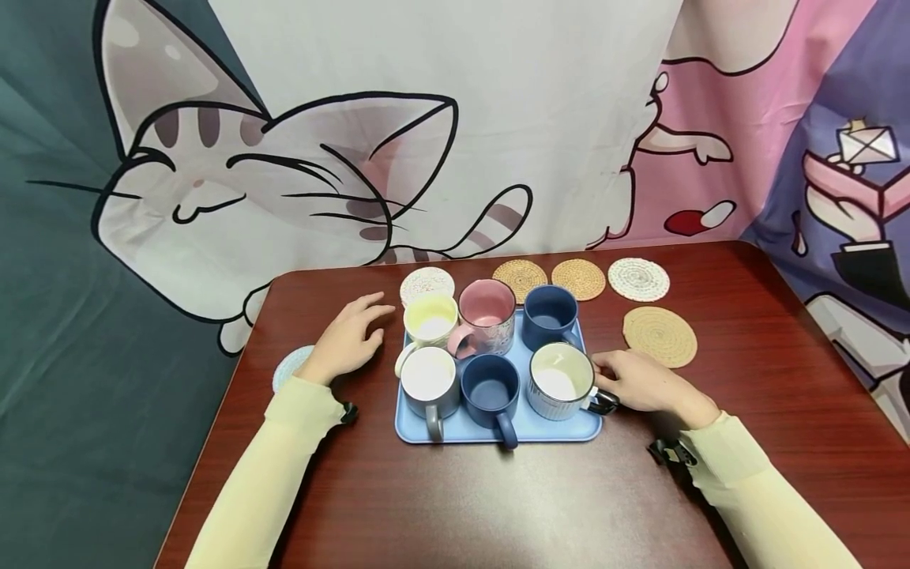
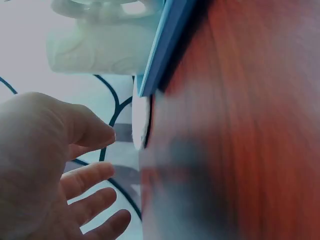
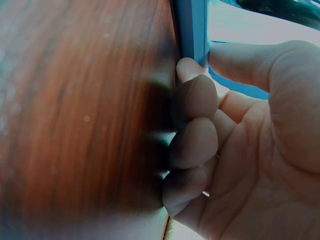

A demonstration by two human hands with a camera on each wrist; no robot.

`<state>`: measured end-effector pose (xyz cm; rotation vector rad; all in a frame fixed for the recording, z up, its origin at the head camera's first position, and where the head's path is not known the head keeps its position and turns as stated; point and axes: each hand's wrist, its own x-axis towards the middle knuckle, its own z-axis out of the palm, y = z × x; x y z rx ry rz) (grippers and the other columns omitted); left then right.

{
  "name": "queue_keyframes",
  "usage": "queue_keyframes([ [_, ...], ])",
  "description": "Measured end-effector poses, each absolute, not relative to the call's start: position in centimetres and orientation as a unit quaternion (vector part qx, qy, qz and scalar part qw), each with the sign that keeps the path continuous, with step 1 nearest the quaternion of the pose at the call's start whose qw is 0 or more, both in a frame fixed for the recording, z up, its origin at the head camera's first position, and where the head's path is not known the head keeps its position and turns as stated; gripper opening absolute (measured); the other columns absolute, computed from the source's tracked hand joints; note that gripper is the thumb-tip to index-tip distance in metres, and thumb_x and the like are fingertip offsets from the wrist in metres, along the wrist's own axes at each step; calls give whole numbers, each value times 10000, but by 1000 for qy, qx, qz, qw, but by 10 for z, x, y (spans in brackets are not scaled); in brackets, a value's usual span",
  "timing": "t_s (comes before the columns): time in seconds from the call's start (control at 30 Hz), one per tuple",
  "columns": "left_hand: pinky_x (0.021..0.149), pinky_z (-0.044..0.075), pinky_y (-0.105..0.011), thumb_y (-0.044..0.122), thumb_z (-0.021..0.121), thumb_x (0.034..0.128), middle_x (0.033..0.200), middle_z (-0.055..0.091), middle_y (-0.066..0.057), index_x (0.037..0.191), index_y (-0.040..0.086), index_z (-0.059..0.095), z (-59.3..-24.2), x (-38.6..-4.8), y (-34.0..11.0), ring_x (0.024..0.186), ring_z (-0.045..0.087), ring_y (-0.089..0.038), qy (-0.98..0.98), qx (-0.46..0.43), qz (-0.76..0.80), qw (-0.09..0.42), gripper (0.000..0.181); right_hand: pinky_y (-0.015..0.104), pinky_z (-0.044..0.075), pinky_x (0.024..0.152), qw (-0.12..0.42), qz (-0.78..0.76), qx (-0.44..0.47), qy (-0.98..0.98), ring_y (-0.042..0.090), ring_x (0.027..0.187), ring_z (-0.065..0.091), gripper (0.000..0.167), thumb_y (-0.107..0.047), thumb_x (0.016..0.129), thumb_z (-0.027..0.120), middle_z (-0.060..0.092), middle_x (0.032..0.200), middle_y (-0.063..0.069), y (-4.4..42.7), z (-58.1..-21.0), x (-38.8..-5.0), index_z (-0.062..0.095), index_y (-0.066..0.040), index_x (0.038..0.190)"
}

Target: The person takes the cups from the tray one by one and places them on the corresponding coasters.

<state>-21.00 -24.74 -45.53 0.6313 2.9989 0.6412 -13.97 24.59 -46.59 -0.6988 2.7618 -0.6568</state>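
Note:
A light blue tray [image 1: 455,433] lies on the table with several mugs on it. In its back row stand a pale yellow mug [image 1: 430,318], a pink mug [image 1: 490,316] and a dark blue mug [image 1: 550,316]. The front row has a grey mug [image 1: 430,383], another dark blue mug [image 1: 490,391] and a cream mug [image 1: 560,381] with a black handle. My right hand [image 1: 643,381] pinches the tray's right edge [image 3: 192,30] between thumb and fingers. Left of the tray, apart from it, my left hand [image 1: 350,336] holds nothing, its fingers spread and slightly bent.
Behind the tray lie a white woven coaster [image 1: 426,283], two tan coasters [image 1: 520,278] and another white coaster [image 1: 638,279]. A larger tan coaster [image 1: 659,336] is beyond my right hand. A light blue coaster [image 1: 290,367] lies partly under my left forearm. A printed curtain [image 1: 554,142] hangs behind the table.

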Motion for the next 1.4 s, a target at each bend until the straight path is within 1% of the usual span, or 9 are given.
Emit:
queue_keyframes([
  [0.1,1191,350,-586,145,592,973,1613,430,-140,1424,116,614,-453,-199,-257,1493,392,-367,961,193,200,-7,452,232,321,580,109,-224,-237,939,42,605,429,288,-136,951,644,373,618,-138,246,-466,-140,503,-244,725],
  [0.37,1147,379,-618,107,618,955,1546,484,-220,1405,44,613,-456,-167,-281,1407,461,-454,964,195,179,-24,454,230,318,576,101,-222,-240,940,32,595,420,298,-137,950,651,367,615,-142,246,-468,-140,496,-253,723],
  [0.53,1129,397,-628,143,631,960,1547,480,-226,1428,46,591,-457,-149,-292,1405,458,-463,974,171,145,-28,480,230,312,575,98,-222,-240,940,30,591,415,301,-135,946,652,364,612,-145,246,-468,-140,495,-255,719],
  [0.67,1117,406,-631,161,642,959,1538,487,-229,1422,46,595,-457,-135,-299,1380,483,-464,981,144,122,-33,479,232,311,579,95,-220,-241,940,30,591,412,303,-133,943,651,361,610,-147,246,-468,-140,491,-256,717],
  [0.9,975,474,-687,188,647,953,1522,467,-247,1425,42,579,-452,-114,-308,1326,477,-504,990,80,113,-20,498,234,323,588,98,-221,-241,940,31,599,419,300,-139,948,652,366,613,-148,246,-467,-140,494,-256,722],
  [1.1,1008,446,-687,194,683,932,1480,481,-292,1381,1,597,-454,-102,-316,1258,511,-547,991,71,112,-31,495,236,324,589,99,-222,-241,940,34,602,420,297,-135,947,649,366,613,-146,247,-468,-140,495,-252,721],
  [1.4,1001,456,-688,148,717,899,1410,544,-289,1319,-3,643,-459,-95,-324,1225,542,-548,989,83,109,-55,452,235,332,592,103,-222,-240,939,37,606,428,288,-140,955,646,373,617,-142,246,-467,-140,505,-247,728],
])
